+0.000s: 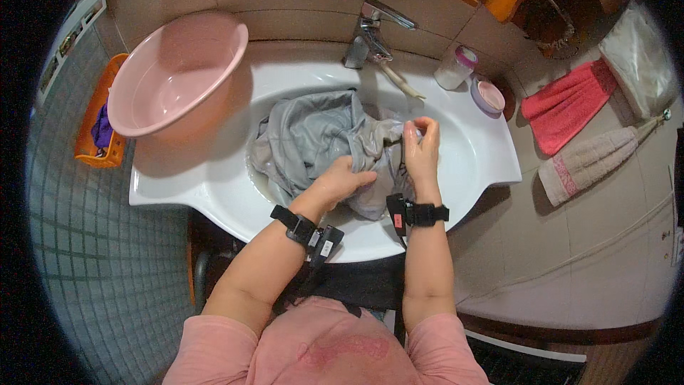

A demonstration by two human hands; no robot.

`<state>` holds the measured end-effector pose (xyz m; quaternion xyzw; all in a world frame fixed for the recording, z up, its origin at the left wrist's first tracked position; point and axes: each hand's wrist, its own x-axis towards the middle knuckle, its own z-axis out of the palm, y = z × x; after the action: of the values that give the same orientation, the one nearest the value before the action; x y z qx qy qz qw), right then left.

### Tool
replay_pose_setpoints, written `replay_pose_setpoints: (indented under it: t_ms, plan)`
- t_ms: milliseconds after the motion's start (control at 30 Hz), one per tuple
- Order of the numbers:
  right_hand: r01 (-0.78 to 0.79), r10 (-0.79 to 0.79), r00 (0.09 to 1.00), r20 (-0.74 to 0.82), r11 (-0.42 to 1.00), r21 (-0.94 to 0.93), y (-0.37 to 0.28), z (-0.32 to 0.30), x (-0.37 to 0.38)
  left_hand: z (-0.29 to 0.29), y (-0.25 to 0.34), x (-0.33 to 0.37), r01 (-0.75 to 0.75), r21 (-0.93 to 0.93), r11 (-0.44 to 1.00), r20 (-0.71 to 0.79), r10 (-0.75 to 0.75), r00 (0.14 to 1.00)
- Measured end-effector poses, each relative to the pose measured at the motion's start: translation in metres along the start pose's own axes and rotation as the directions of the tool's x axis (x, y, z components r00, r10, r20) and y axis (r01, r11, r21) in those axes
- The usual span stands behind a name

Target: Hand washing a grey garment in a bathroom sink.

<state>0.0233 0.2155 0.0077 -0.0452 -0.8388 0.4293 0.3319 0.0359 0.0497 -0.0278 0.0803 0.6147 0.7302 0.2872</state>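
A wet grey garment (306, 135) lies bunched in the white washbasin (467, 164), in a little water. My left hand (338, 182) grips its near middle; the thumb points right and the fingers are partly buried in the folds. At the garment's right side my right hand (422, 146) is raised, with bent fingers pinching a gathered part of the cloth. Behind the cloth stands a chrome faucet (369, 39) with a pale short hose (402, 80) hanging from its spout. No stream of water shows from it.
A pink plastic basin (178, 75) rests on the left of the counter, beside an orange basket (107, 117). On the right stand a jar with a purple lid (456, 68) and a small round tub (488, 95). Red (570, 107) and beige (588, 164) towels hang on the right wall.
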Motion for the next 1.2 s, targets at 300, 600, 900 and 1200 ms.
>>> replay_pose_setpoints:
  t_ms: [300,600,900,1200]
  plan:
    - [0.269,-0.216,0.954,0.209,0.922,-0.279,-0.071,-0.034,-0.055,-0.009,0.054,-0.017,-0.28,-0.71,0.646,-0.098,0.303,0.948]
    - [0.232,-0.226,0.933,0.281,0.973,0.014,-0.063,-0.006,-0.048,-0.021,0.065,-0.015,-0.351,-0.782,0.515,-0.164,0.374,0.913]
    - [-0.266,0.192,0.956,0.22,0.883,0.388,-0.039,0.004,-0.019,-0.03,0.039,-0.007,-0.592,-0.467,0.657,-0.281,0.524,0.804]
    - [0.144,-0.137,0.965,0.221,0.989,-0.015,-0.07,0.046,-0.056,-0.009,0.015,0.002,-0.215,-0.422,0.881,-0.283,0.098,0.954]
